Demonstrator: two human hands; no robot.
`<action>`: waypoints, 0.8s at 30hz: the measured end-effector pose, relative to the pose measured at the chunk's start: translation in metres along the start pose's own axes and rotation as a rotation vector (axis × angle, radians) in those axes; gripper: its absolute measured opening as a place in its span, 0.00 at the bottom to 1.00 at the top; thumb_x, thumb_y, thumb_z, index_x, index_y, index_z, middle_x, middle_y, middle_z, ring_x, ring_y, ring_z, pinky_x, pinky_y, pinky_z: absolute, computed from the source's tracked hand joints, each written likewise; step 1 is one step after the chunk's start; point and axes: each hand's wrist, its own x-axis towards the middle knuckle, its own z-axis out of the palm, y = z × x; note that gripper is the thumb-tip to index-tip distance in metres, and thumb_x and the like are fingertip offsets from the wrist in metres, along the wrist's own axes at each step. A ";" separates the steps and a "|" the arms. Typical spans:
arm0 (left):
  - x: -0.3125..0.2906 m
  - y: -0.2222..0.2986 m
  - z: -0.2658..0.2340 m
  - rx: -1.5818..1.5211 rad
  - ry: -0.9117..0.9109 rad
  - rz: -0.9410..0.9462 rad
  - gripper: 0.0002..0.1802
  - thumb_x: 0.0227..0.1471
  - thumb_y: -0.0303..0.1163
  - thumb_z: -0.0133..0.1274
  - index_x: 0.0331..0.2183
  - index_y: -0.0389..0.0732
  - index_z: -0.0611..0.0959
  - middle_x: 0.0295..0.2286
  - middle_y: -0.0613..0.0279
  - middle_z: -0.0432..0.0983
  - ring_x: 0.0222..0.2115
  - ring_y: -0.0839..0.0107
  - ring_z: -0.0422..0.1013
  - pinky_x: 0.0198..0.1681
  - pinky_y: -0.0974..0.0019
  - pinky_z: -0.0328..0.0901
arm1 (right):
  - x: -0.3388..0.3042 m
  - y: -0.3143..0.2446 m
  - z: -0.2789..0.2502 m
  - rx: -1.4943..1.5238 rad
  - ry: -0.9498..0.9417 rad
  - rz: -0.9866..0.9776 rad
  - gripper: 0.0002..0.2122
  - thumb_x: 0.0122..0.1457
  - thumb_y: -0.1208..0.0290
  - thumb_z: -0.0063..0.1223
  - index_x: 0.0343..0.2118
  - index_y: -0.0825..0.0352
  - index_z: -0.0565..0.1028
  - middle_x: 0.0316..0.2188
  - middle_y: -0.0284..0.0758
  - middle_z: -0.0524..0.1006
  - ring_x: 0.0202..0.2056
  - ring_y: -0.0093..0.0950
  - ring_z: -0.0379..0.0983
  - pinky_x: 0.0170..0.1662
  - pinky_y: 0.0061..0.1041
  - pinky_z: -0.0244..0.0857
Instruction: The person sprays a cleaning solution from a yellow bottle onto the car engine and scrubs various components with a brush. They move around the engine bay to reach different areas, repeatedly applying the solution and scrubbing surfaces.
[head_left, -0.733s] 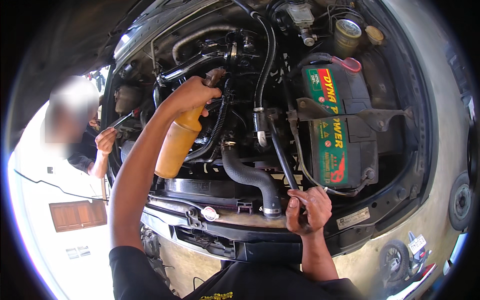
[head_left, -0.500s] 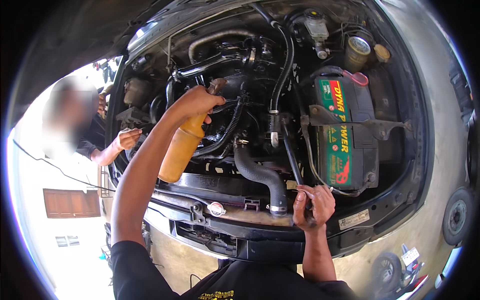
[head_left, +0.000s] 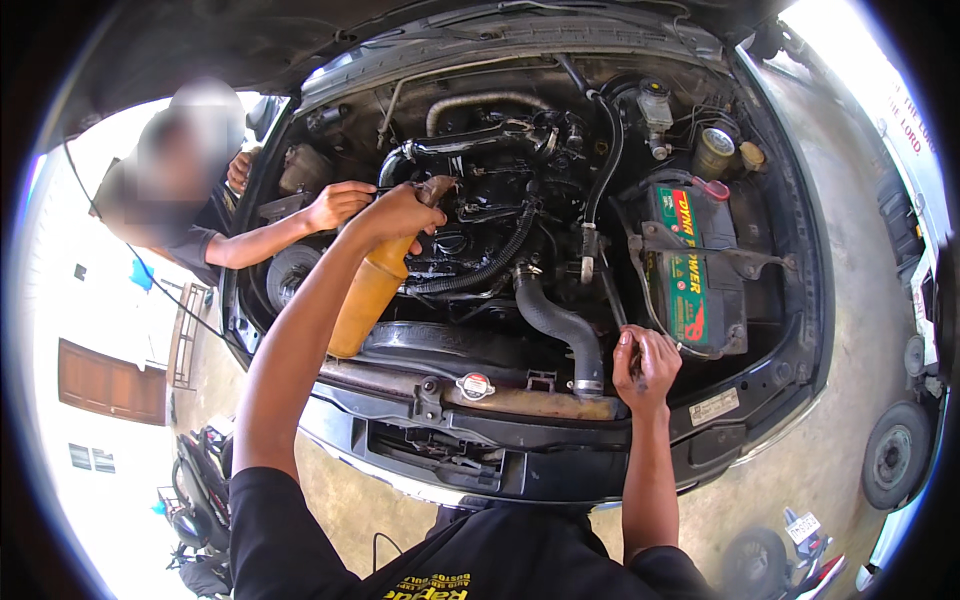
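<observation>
My left hand [head_left: 392, 217] is closed round the neck of a yellow spray bottle [head_left: 368, 295], its brown head [head_left: 437, 188] tilted up over the engine [head_left: 490, 215]. The engine's black surfaces look wet and shiny. My right hand [head_left: 646, 362] is low at the front right of the engine bay, between the radiator hose [head_left: 556, 322] and the battery [head_left: 688, 260]. Its fingers close on the lower end of a slim dark rod [head_left: 612, 290], whose far end reaches down beside the hoses.
A co-worker's hand [head_left: 340, 204] reaches in from the left, beside my left wrist. In front lie the radiator cap [head_left: 475, 386] and the front bumper [head_left: 540, 500]. The raised hood [head_left: 230, 45] hangs overhead. A wheel [head_left: 897, 455] stands at the right.
The view has shifted, so the engine bay sits differently. The co-worker's hand has reached further in, close to my left wrist. My grips on the spray bottle and the rod look the same.
</observation>
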 end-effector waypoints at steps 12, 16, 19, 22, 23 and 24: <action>-0.077 -0.061 -0.004 0.211 -0.083 -0.072 0.21 0.56 0.39 0.68 0.33 0.24 0.89 0.28 0.48 0.89 0.21 0.61 0.86 0.29 0.59 0.81 | -0.008 -0.074 0.063 -0.065 -0.158 0.166 0.14 0.70 0.71 0.67 0.55 0.65 0.81 0.44 0.42 0.81 0.47 0.42 0.81 0.51 0.44 0.76; -0.096 -0.082 -0.014 0.085 -0.007 0.019 0.23 0.57 0.40 0.67 0.40 0.24 0.90 0.27 0.50 0.87 0.22 0.61 0.86 0.31 0.57 0.82 | -0.015 -0.075 0.072 -0.184 -0.111 0.045 0.15 0.70 0.69 0.66 0.56 0.67 0.80 0.54 0.45 0.77 0.58 0.51 0.73 0.63 0.50 0.68; -0.109 -0.099 -0.021 0.020 0.042 0.093 0.25 0.57 0.40 0.67 0.44 0.25 0.89 0.29 0.51 0.87 0.23 0.61 0.87 0.32 0.58 0.82 | -0.018 -0.073 0.073 -0.276 -0.046 0.043 0.15 0.71 0.68 0.65 0.55 0.68 0.80 0.54 0.45 0.77 0.58 0.50 0.74 0.64 0.51 0.68; -0.115 -0.111 -0.026 0.112 0.051 0.059 0.23 0.57 0.38 0.68 0.46 0.27 0.88 0.31 0.52 0.86 0.23 0.62 0.87 0.31 0.59 0.82 | -0.021 -0.073 0.074 -0.325 -0.063 0.007 0.14 0.71 0.67 0.64 0.55 0.68 0.81 0.53 0.45 0.78 0.57 0.49 0.74 0.63 0.50 0.69; -0.115 -0.113 -0.027 0.121 0.054 0.050 0.23 0.57 0.37 0.68 0.45 0.27 0.88 0.31 0.53 0.86 0.23 0.62 0.87 0.30 0.59 0.82 | -0.022 -0.072 0.074 -0.346 -0.083 -0.010 0.14 0.71 0.67 0.64 0.55 0.67 0.81 0.53 0.45 0.78 0.57 0.49 0.74 0.63 0.50 0.69; -0.115 -0.115 -0.027 0.138 0.069 0.042 0.22 0.57 0.37 0.68 0.45 0.27 0.87 0.31 0.53 0.86 0.23 0.62 0.87 0.30 0.59 0.81 | -0.023 -0.071 0.074 -0.364 -0.103 -0.009 0.14 0.71 0.67 0.64 0.54 0.67 0.81 0.53 0.44 0.78 0.57 0.49 0.74 0.63 0.49 0.69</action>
